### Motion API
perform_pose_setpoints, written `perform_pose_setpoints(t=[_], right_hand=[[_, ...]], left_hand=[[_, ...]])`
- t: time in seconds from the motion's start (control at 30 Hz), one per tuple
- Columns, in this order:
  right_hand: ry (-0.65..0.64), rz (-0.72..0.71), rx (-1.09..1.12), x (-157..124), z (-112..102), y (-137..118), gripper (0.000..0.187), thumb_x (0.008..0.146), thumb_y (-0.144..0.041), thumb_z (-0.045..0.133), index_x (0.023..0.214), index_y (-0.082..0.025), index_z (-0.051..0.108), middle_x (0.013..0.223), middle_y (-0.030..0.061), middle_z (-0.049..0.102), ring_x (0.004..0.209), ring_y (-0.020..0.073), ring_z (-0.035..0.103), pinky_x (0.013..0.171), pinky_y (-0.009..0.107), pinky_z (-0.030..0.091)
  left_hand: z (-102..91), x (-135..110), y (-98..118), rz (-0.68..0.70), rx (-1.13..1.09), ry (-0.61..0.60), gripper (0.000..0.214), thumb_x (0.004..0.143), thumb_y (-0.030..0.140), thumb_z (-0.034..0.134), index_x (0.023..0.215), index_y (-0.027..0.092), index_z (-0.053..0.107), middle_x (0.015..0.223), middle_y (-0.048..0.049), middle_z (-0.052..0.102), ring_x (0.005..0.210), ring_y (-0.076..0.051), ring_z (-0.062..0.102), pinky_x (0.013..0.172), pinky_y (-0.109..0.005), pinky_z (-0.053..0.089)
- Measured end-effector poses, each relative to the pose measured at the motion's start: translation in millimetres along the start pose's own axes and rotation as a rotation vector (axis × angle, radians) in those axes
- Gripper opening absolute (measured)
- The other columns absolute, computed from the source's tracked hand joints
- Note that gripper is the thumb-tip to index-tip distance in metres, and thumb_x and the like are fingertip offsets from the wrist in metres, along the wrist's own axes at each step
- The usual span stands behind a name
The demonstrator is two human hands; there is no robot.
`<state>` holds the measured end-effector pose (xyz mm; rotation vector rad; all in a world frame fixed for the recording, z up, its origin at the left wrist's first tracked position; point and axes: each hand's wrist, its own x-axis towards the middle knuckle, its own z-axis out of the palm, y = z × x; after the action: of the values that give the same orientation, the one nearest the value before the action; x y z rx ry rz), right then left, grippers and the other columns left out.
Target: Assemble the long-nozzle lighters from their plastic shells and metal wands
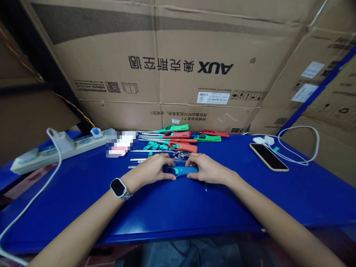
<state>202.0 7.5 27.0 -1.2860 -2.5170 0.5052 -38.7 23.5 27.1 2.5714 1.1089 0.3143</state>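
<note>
A blue lighter handle (pixel 182 171) with a teal trigger lies crosswise low over the blue table, gripped at both ends. My left hand (pixel 157 168), a watch on its wrist, closes thumb and fingers round the left end. Round the right end curl the fingers of my right hand (pixel 205 170). Just beyond the hands are thin metal rods (pixel 144 151), small green plastic pieces (pixel 155 145) and loose parts with white wires (pixel 180 154). Behind these lie long-necked lighters: a green one (pixel 176 128), a red one (pixel 178 134) and an orange one (pixel 183 146).
On the left, a power strip (pixel 75 145) with plugs trails a white cable. A phone (pixel 269 157) and a white charging cable (pixel 308 161) lie on the right. Cardboard (pixel 167 89) walls off the back of the blue table (pixel 155 215). More lighters (pixel 208 138) rest against it.
</note>
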Motion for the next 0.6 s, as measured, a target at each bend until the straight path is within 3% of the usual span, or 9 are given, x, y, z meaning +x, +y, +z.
perform_pose_setpoints(t=[0.23, 0.37, 0.6], right_hand=[[0.071, -0.026, 0.052, -3, 4, -1, 0.027, 0.074, -0.018, 0.076, 0.097, -0.019, 0.062, 0.097, 0.0032, 0.064, 0.086, 0.0177, 0.058, 0.077, 0.029, 0.041], [0.093, -0.028, 0.058, -3, 4, -1, 0.030, 0.076, -0.023, 0.077, 0.103, -0.019, 0.064, 0.100, 0.0044, 0.064, 0.090, 0.0190, 0.058, 0.080, 0.030, 0.042], [0.065, -0.075, 0.116, -5, -6, 0, 0.008, 0.080, -0.020, 0.071, 0.087, -0.018, 0.067, 0.082, 0.0000, 0.067, 0.071, 0.0137, 0.057, 0.067, 0.025, 0.039]], left_hand=[[-1.6, 1, -8, 0.079, -0.206, -0.017, 0.025, 0.090, 0.039, 0.062, 0.101, 0.018, 0.069, 0.094, -0.0040, 0.071, 0.079, -0.018, 0.062, 0.071, -0.027, 0.045], [-3.9, 2, -12, 0.099, -0.261, 0.027, 0.017, 0.089, 0.032, 0.062, 0.094, 0.017, 0.068, 0.089, -0.0030, 0.069, 0.077, -0.017, 0.060, 0.070, -0.028, 0.044], [-8.2, 0, -7, 0.102, -0.282, 0.085, 0.013, 0.082, 0.029, 0.070, 0.082, 0.017, 0.064, 0.076, 0.0011, 0.059, 0.069, -0.015, 0.052, 0.065, -0.027, 0.040]])
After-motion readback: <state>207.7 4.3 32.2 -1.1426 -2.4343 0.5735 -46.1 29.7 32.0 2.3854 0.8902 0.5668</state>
